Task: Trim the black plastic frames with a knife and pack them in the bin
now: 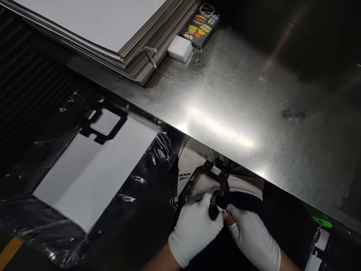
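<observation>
My left hand (196,229), in a white glove, is closed on a black plastic frame (191,182) held beyond the metal table's near edge. My right hand (249,231), also gloved in white with a bare thumb tip showing, is pinched at the frame's lower right part. Something small and thin shows between its fingers, too small to name. A second black frame (122,122) lies on a white sheet (98,169) over dark plastic film at the left.
On the metal table (220,94) are a stack of large sheets (135,71), a white block (179,49) and a phone in a stickered case (201,28). A green object (323,222) is at the lower right, by the table edge.
</observation>
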A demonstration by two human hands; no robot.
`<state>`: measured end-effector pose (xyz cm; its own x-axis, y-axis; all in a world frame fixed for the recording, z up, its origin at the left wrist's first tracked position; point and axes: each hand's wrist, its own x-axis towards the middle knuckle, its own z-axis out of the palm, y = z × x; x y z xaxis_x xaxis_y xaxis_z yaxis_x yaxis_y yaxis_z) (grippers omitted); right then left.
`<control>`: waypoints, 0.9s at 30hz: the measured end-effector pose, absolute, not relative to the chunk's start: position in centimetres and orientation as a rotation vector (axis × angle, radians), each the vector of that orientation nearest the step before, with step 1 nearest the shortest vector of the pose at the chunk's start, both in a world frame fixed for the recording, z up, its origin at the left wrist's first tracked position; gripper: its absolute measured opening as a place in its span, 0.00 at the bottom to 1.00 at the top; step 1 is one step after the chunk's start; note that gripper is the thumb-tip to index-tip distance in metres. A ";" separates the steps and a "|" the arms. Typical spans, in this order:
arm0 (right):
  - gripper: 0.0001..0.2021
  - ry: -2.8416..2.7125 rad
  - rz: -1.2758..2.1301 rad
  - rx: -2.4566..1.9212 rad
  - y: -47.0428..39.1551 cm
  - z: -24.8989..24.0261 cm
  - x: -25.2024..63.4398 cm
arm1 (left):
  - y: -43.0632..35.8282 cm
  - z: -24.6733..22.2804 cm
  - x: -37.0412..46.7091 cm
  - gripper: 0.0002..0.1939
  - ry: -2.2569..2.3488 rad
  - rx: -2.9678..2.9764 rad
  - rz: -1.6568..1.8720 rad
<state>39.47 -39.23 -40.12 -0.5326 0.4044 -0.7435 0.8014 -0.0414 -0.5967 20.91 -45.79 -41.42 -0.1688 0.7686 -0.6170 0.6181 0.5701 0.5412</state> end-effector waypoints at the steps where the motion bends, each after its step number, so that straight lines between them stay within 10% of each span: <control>1: 0.35 1.893 -1.554 1.274 -39.4 -40.1 39.3 | -46.0 -41.4 21.2 0.09 1.894 1.172 0.141; 27: 0.37 1.949 -1.434 1.251 -39.6 -40.3 39.4 | -47.3 -42.6 22.7 0.04 2.195 1.690 0.232</control>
